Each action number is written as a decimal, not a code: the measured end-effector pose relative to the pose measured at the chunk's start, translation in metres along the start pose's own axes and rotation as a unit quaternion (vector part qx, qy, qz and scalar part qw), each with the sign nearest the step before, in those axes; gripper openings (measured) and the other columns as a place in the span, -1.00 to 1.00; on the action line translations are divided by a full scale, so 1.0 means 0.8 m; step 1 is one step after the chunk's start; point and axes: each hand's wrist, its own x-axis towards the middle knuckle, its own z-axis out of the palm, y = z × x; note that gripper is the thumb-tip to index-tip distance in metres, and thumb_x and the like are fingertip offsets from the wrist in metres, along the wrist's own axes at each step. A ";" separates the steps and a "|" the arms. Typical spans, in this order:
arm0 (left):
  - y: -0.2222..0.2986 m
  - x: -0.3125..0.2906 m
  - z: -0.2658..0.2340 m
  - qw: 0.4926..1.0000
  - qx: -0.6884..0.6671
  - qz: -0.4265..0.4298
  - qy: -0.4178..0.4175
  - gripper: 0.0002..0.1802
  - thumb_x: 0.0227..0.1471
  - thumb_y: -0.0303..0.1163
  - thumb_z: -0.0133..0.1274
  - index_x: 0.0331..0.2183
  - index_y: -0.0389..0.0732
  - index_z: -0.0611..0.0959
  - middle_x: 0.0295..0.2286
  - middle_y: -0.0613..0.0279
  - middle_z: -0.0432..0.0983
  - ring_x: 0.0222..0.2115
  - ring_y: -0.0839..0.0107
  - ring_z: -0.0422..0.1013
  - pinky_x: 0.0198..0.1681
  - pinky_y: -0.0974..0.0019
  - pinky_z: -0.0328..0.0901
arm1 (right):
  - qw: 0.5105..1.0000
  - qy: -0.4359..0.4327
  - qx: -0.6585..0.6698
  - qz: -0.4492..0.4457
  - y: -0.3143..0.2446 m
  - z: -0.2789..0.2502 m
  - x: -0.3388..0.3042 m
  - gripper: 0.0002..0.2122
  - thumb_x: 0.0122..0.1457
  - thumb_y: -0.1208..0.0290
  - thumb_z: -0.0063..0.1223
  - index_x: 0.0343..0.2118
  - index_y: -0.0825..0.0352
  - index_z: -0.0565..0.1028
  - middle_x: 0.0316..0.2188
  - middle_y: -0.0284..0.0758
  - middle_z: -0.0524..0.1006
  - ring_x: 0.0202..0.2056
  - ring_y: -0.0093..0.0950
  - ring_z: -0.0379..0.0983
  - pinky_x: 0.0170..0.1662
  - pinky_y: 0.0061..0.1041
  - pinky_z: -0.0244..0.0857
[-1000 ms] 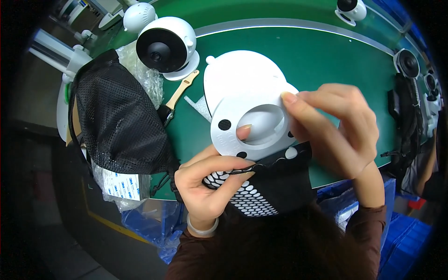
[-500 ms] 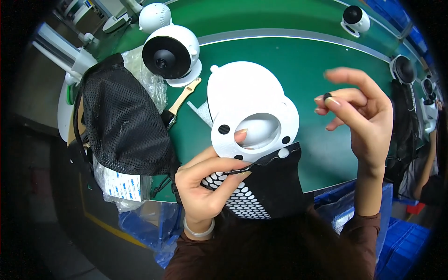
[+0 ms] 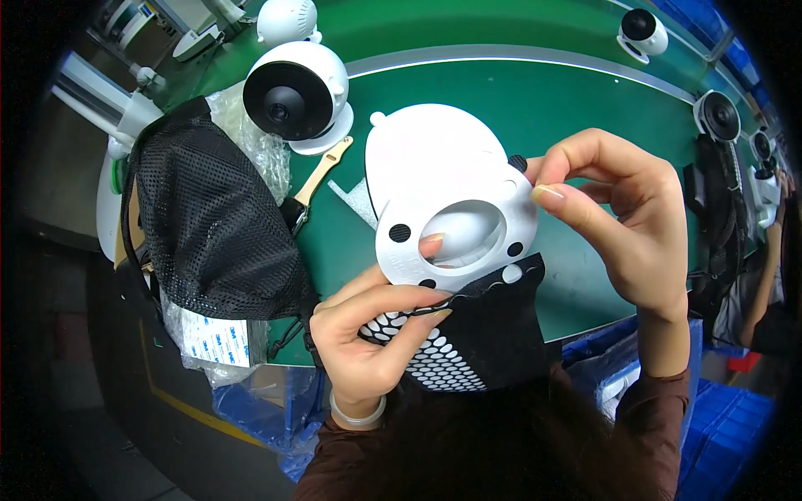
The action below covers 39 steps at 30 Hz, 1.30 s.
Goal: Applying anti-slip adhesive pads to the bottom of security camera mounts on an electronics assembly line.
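Note:
A white rounded camera (image 3: 430, 150) lies over the green table with its white ring-shaped base (image 3: 525, 215) toward me. Small black round pads sit on that base around its oval opening. My left hand (image 3: 368, 334) steadies the base, one fingertip showing through the opening. Between its thumb and forefinger it also pinches a black sheet (image 3: 505, 321) patterned with white dots. My right hand (image 3: 622, 209) is at the base's right edge, fingers closed. At its fingertips is a black round pad (image 3: 518, 163), beside a bare round recess in the base.
A black mesh bag (image 3: 221, 217) lies at left on bubble wrap (image 3: 271, 159), near a wooden-handled brush (image 3: 326, 171). Another white camera (image 3: 296, 92) stands behind them. Blue crates (image 3: 723, 426) are at lower right. A person's arm (image 3: 760, 292) shows at far right.
My right hand has moved left and down to the base's edge, bringing the black pad with it. My left hand keeps its hold in nearly the same place.

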 end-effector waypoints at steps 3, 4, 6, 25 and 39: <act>-0.001 -0.001 -0.002 1.000 0.004 -0.005 -0.004 -0.78 -0.51 -0.73 0.05 -0.58 -0.36 0.59 -0.46 0.02 0.49 -0.42 0.34 0.44 -0.37 0.46 0.29 | 0.998 0.014 -0.036 -0.050 0.002 0.002 0.001 -0.88 -0.09 0.56 0.04 -0.46 0.42 0.38 -0.44 -0.29 0.45 -0.30 -0.50 0.40 -0.27 -0.64 0.26; -0.001 -0.001 -0.003 1.000 0.005 -0.004 -0.006 -0.78 -0.51 -0.73 0.05 -0.59 -0.36 0.59 -0.46 0.02 0.49 -0.42 0.34 0.44 -0.37 0.45 0.29 | 0.997 0.039 -0.026 -0.063 0.002 0.003 0.000 -0.86 -0.09 0.56 0.04 -0.43 0.42 0.37 -0.42 -0.29 0.44 -0.28 -0.49 0.40 -0.27 -0.64 0.25; 0.000 -0.001 -0.001 1.000 0.007 0.000 -0.005 -0.78 -0.51 -0.73 0.05 -0.59 -0.36 0.59 -0.47 0.02 0.49 -0.42 0.34 0.44 -0.37 0.45 0.29 | 0.990 0.089 -0.056 -0.100 0.007 0.000 0.001 -0.75 -0.13 0.60 0.05 -0.32 0.43 0.35 -0.37 -0.31 0.42 -0.30 -0.53 0.39 -0.32 -0.69 0.26; 0.001 -0.002 0.000 1.000 0.012 0.001 0.008 -0.78 -0.51 -0.73 0.06 -0.59 -0.36 0.59 -0.47 0.01 0.50 -0.43 0.33 0.44 -0.34 0.45 0.28 | 0.996 0.086 0.014 -0.006 0.008 -0.012 -0.006 -0.93 -0.04 0.64 -0.05 -0.45 0.50 0.36 -0.53 -0.21 0.48 -0.39 -0.50 0.45 -0.35 -0.66 0.33; -0.002 0.000 0.002 1.000 0.000 0.003 0.002 -0.80 -0.49 -0.72 0.07 -0.59 -0.36 0.59 -0.49 0.02 0.50 -0.44 0.35 0.44 -0.36 0.46 0.28 | 1.000 0.019 -0.015 0.009 -0.003 0.013 0.002 -0.93 -0.06 0.61 0.03 -0.50 0.47 0.42 -0.52 -0.32 0.46 -0.43 -0.63 0.39 -0.34 -0.71 0.27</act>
